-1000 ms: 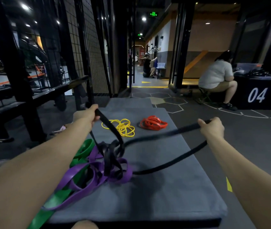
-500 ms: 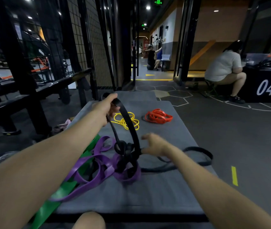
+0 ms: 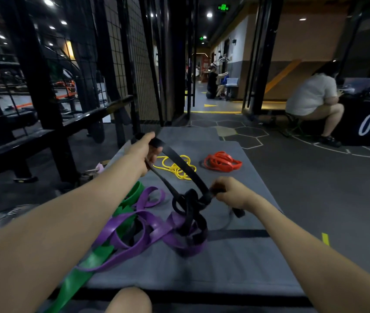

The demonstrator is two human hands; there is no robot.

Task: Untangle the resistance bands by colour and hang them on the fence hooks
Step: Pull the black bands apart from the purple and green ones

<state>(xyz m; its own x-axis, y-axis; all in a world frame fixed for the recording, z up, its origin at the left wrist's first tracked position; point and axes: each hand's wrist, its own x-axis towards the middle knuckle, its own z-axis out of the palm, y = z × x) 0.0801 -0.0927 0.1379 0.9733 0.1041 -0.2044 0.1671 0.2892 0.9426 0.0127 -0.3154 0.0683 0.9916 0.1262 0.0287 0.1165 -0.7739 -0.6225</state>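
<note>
The wide black rubber resistance band rises from a knot at the middle of the grey padded mat, arching toward 11 o'clock. The left hand grips its upper loop, fingers curled round the strap and lifted off the mat. The right hand, just at 3 o'clock of the knot, pinches another stretch of the same black band with fingers closed on it; a short length sticks out below the wrist.

The knot sits tangled in the flat purple rubber band, whose loops spread toward 8 o'clock. Under these lies the broad green rubber band, running off the mat's near edge at 7 o'clock.

At 12 o'clock of the knot lies a thin yellow band coil; at 1 o'clock, apart from it, a red band bundle. The black wire-mesh fence stands beyond the mat at 11 o'clock. A person in a white shirt sits far off at 2 o'clock.
</note>
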